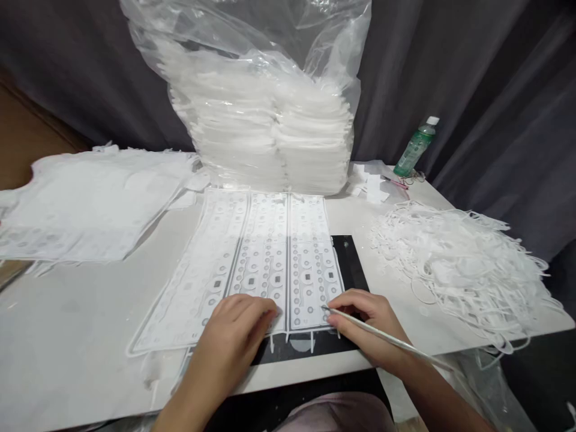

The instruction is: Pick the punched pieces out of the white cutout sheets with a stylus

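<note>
A white sheet of flexible panels (265,258), with rows of grey rings and small dark squares, lies in front of me, its near right part over a black board (353,270). My left hand (240,327) rests palm down on the near edge of the sheet, fingers bent and close together, with fingertips touching it; the thumb is mostly hidden. In my right hand (371,327), thumb and fingers pinch a slender pale rod-shaped tool (391,339). The tool's pointed dark tip meets the sheet near its lower right corner.
Behind the sheet stands a tall stack of white sheets (270,126) in a clear plastic bag. More white sheets (99,198) are piled at left. A heap of white strips (459,264) lies at right, with a green bottle (414,150) and pink pen-like item (396,182) farther back.
</note>
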`<state>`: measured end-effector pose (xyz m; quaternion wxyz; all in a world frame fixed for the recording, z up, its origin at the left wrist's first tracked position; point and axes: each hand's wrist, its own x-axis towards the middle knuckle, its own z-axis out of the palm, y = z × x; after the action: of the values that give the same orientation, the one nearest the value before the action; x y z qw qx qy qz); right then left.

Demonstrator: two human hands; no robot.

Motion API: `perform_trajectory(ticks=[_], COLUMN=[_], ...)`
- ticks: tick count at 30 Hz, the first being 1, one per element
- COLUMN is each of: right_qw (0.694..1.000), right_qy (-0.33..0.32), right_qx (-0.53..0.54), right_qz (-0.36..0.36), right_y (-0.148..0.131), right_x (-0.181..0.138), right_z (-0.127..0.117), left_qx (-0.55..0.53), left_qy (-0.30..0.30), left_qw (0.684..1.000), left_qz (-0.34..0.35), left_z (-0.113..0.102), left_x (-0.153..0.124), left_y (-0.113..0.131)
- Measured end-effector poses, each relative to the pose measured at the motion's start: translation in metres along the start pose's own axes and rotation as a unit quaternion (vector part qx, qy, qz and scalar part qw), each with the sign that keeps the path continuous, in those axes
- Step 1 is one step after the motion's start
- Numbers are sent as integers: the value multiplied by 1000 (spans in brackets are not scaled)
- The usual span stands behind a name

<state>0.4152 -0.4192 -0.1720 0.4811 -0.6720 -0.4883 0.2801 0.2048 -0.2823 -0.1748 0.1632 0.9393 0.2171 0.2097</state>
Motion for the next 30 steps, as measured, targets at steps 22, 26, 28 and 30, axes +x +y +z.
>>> perform_trajectory(ticks=[22,26,28,30], right_qw=[987,966,941,924], right_qy=[-131,-74,-42,-25], right_qx=[-78,-154,-216,-261], right_qz=[-49,-194,-257,-279], right_y=[-12,-5,4,13], right_x=[7,0,-8,-14], right_z=[14,28,36,40], left_qx=[-19,-18,-22,-30], left_qy=[-57,-52,-53,-58], left_qw=[992,992,991,991], left_qz=[111,116,117,116], left_z=[2,3,3,3], left_x=[1,2,2,2], left_y=[11,11,12,12])
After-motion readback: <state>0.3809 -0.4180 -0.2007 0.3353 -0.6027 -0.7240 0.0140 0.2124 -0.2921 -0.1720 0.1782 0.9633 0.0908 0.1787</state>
